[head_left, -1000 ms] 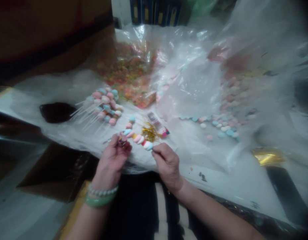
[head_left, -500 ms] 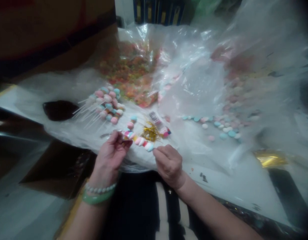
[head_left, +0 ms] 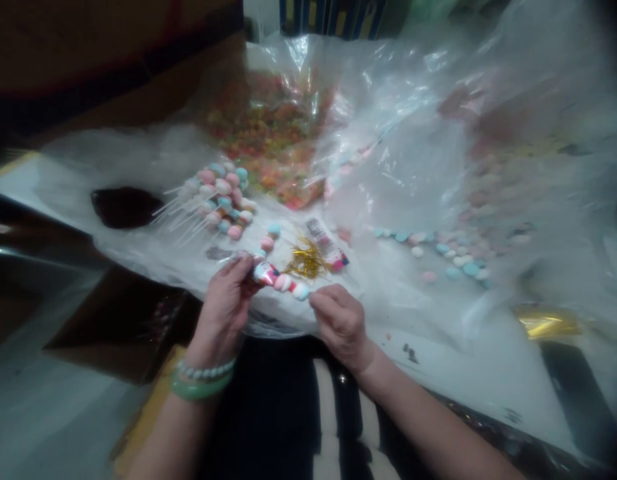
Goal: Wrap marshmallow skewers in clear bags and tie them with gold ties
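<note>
Pinched in my right hand [head_left: 341, 327] is the near end of a candy skewer [head_left: 291, 286], strung with pink, white, red and blue soft candies. My left hand [head_left: 228, 300], with beads and a green bangle at the wrist, is closed on a small clear printed plastic bag [head_left: 265, 273]. The bag covers the skewer's far end. Just behind, a few pink and blue candies [head_left: 269, 239] lie in a row, partly hidden by the bag. Gold twist ties [head_left: 307, 259] are heaped beside them, next to flat printed bags [head_left: 325, 243].
Finished-looking candy skewers [head_left: 225, 197] with white sticks are piled at left, near a dark object [head_left: 125, 207]. A big clear bag holds colourful gummies [head_left: 281, 163]. Loose marshmallow-like candies [head_left: 461, 260] lie right, with a gold packet [head_left: 548, 322]. A cardboard box [head_left: 113, 327] stands lower left.
The skewer has gone further into the printed bag, which now covers more of its candies. My left hand has closed in around the bag. The view has shifted slightly.
</note>
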Available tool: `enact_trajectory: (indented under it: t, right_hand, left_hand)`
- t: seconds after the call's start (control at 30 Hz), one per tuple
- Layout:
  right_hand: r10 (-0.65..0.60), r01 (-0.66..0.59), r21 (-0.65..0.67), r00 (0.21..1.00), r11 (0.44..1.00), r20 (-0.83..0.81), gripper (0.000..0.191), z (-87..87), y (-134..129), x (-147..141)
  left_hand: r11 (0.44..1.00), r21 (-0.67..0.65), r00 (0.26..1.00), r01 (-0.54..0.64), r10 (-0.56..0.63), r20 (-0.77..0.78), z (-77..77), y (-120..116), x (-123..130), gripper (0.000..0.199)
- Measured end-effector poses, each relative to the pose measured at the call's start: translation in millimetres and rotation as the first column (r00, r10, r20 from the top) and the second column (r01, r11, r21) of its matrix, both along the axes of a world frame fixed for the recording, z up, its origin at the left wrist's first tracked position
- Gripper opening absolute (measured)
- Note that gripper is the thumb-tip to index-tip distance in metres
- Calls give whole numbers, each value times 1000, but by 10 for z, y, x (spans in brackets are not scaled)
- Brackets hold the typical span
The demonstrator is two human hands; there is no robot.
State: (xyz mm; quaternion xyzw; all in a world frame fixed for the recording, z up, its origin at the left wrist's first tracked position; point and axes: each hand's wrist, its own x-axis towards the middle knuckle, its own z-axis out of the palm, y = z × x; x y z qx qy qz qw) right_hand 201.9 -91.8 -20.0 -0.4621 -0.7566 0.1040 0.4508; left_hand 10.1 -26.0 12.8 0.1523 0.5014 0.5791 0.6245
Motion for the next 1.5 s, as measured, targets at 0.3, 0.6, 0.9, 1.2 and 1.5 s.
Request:
enact_trajectory:
  t: [0.3,0.6,0.9,1.2,1.5]
  right_hand:
    - [-104,-7,-378,956,926,-274,15,-80,10,-60]
    - [-603,-547,-799,558,251,-571,17,53,95,-160]
    - [-328,-175,-768,830,616,-452,4,27,81,-147]
    - [23,2,-335,997,942,70,28,-5,-40,-141]
    - [-33,-109,-473,959,874,-282,22,2,24,-137]
  left_hand:
    - [994,-25,983,103,-98,153,-113,-36,32,24]
    - [985,11,965,171,-170,200,-310,-109,148,22]
    - [958,-121,965,261,-258,38,-182,-31,43,19]
    - [999,-34,999,32,-31,36,-148,25,98,16]
    - [995,-80,980,66,-50,190,-109,15,126,20]
